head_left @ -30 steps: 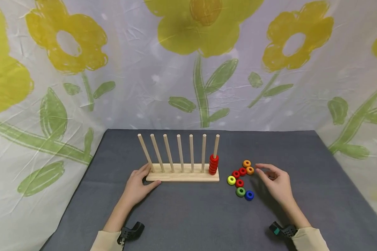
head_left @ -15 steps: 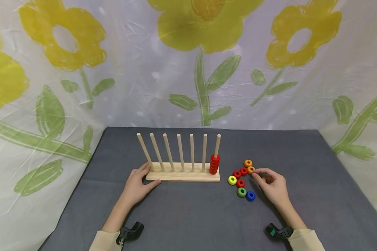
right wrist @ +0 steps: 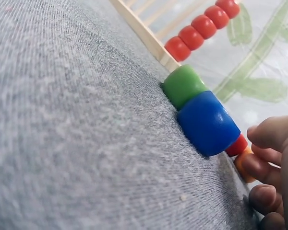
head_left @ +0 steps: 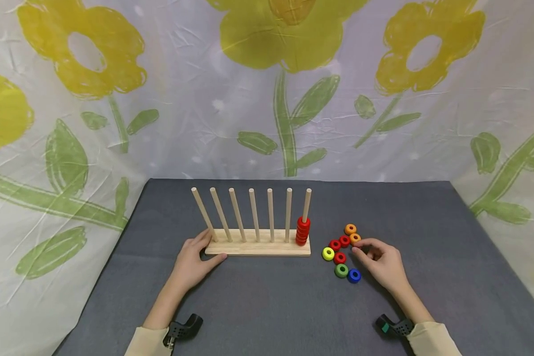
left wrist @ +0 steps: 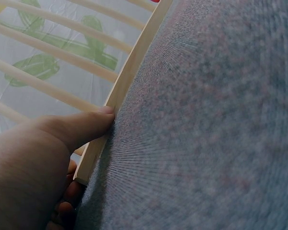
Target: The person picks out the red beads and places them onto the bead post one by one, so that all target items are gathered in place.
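A pale wooden base [head_left: 258,249] with a row of upright wooden pegs stands on the table. My left hand [head_left: 192,262] grips its left end; in the left wrist view the thumb [left wrist: 89,127] presses the front edge and the fingers go behind. Several red beads [head_left: 302,231] are stacked on the rightmost peg. To the right of the base, my right hand [head_left: 382,264] has thumb and index fingertips right at the near side of an orange bead [head_left: 355,238]. The right wrist view shows a gap between thumb and fingers, with the orange bead partly hidden behind them.
Around that bead lie another orange bead [head_left: 350,229], three loose red beads [head_left: 339,258], a yellow bead [head_left: 328,254], a green bead [head_left: 341,270] and a blue bead [head_left: 354,276]. A dark grey cloth [head_left: 267,306] covers the table. A flowered curtain [head_left: 182,123] hangs behind.
My right hand has moved left, from beside the loose beads up to the nearer orange bead. The left hand keeps its hold on the base.
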Available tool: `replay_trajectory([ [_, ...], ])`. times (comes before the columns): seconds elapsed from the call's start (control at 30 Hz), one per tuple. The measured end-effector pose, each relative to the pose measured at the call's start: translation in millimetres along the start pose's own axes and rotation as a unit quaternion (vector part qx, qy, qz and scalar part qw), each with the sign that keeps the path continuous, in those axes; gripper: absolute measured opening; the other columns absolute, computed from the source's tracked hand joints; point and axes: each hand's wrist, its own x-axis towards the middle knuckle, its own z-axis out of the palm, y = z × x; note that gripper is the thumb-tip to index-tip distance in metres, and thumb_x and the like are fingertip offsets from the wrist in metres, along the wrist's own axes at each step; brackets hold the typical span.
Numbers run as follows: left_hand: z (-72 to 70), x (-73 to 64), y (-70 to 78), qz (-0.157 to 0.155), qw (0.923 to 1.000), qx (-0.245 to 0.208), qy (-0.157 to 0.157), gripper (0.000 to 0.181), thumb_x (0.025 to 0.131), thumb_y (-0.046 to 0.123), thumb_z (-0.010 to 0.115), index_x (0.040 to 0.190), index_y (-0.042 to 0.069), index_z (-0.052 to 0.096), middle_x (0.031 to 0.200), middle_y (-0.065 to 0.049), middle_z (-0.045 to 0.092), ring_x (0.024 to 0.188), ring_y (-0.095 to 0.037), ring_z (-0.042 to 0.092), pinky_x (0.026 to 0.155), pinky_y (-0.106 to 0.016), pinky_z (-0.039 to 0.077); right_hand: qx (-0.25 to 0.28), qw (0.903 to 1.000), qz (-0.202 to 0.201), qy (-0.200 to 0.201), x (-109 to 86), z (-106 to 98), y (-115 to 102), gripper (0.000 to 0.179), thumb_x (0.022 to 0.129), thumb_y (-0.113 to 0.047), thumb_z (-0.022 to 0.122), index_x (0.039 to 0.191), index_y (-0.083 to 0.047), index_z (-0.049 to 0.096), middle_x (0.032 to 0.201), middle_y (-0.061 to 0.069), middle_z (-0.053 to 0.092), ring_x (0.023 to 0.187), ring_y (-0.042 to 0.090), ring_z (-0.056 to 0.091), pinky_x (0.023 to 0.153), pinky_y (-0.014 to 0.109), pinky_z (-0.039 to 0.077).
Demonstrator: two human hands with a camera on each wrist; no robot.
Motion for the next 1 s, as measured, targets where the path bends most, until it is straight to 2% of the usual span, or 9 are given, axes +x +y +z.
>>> replay_trajectory([
  [0.13, -0.2, 0.3, 0.0, -0.002, 1.0000, 0.000, -0.001, 0.081, 0.089, 0.040, 0.080, 0.147, -0.007, 0.048, 0.153, -0.024, 0.042, 0.129, -0.044, 0.044, 0.102, -0.061, 0.038, -0.015, 0.9998, -0.009, -0.003, 0.9, 0.7, 0.0, 0.017, 0.088, -0.015, 0.084, 0.103, -0.015, 0.076, 0.061, -0.006, 0.056, 0.045, 0.006, 0.039, 0.040, 0.024, 0.031],
  [0.27, -0.2, 0.5, 0.1, -0.004, 1.0000, -0.001, -0.001, 0.081, 0.089, 0.040, 0.080, 0.147, -0.007, 0.049, 0.153, -0.024, 0.042, 0.129, -0.044, 0.044, 0.102, -0.061, 0.038, -0.024, 0.9995, -0.022, -0.006, 0.9, 1.8, -0.1, 0.027, 0.086, -0.014, 0.085, 0.111, -0.013, 0.075, 0.082, -0.005, 0.067, 0.047, 0.007, 0.042, 0.041, 0.023, 0.032],
  [0.37, 0.0, 0.4, 0.1, -0.006, 1.0000, -0.001, -0.002, 0.081, 0.089, 0.040, 0.080, 0.147, -0.006, 0.049, 0.154, -0.024, 0.042, 0.128, -0.044, 0.044, 0.102, -0.061, 0.038, -0.040, 0.9988, -0.029, -0.008, 0.0, 2.4, -0.7, 0.033, 0.085, -0.014, 0.086, 0.115, -0.013, 0.074, 0.094, -0.004, 0.070, 0.049, 0.007, 0.044, 0.043, 0.022, 0.033],
  [0.5, 0.7, 0.1, -0.3, -0.004, 1.0000, 0.001, -0.002, 0.081, 0.088, 0.040, 0.081, 0.147, -0.006, 0.049, 0.153, -0.024, 0.042, 0.128, -0.044, 0.044, 0.101, -0.061, 0.038, -0.063, 0.9972, -0.039, -0.011, -1.8, 2.9, -2.4, 0.039, 0.084, -0.013, 0.087, 0.120, -0.011, 0.072, 0.097, -0.002, 0.069, 0.049, 0.005, 0.044, 0.044, 0.022, 0.033],
  [0.67, 1.7, 0.1, -0.7, 0.000, 1.0000, -0.001, -0.001, 0.081, 0.089, 0.040, 0.081, 0.148, -0.005, 0.049, 0.154, -0.023, 0.042, 0.128, -0.044, 0.045, 0.101, -0.061, 0.039, -0.065, 0.9966, -0.049, -0.017, -1.8, 3.2, -4.2, 0.046, 0.083, -0.009, 0.087, 0.126, -0.008, 0.070, 0.099, 0.001, 0.069, 0.049, 0.004, 0.044, 0.043, 0.022, 0.033],
  [0.8, 1.5, 0.3, -1.0, 0.001, 1.0000, 0.001, 0.000, 0.081, 0.089, 0.041, 0.080, 0.148, -0.005, 0.048, 0.154, -0.024, 0.042, 0.128, -0.044, 0.045, 0.100, -0.062, 0.039, -0.041, 0.9972, -0.045, -0.044, 0.4, 3.9, -6.7, 0.049, 0.085, -0.009, 0.085, 0.131, -0.007, 0.068, 0.079, -0.002, 0.065, 0.047, 0.004, 0.043, 0.041, 0.023, 0.033],
  [0.9, 1.2, 0.6, -1.5, -0.003, 1.0000, 0.001, -0.003, 0.082, 0.089, 0.041, 0.080, 0.149, -0.004, 0.048, 0.154, -0.023, 0.042, 0.128, -0.044, 0.044, 0.101, -0.062, 0.039, -0.027, 0.9973, -0.027, -0.063, 3.1, 4.7, -8.3, 0.051, 0.087, -0.013, 0.084, 0.134, -0.008, 0.066, 0.060, -0.007, 0.053, 0.044, 0.004, 0.041, 0.040, 0.024, 0.032],
  [1.0, -0.1, 0.8, -1.5, -0.005, 1.0000, 0.000, -0.003, 0.082, 0.089, 0.041, 0.080, 0.148, -0.004, 0.048, 0.154, -0.023, 0.041, 0.128, -0.044, 0.044, 0.101, -0.062, 0.038, -0.021, 0.9969, -0.007, -0.076, 6.7, 5.8, -8.8, 0.054, 0.086, -0.015, 0.085, 0.136, -0.009, 0.065, 0.056, -0.006, 0.050, 0.042, 0.004, 0.040, 0.040, 0.025, 0.032],
])
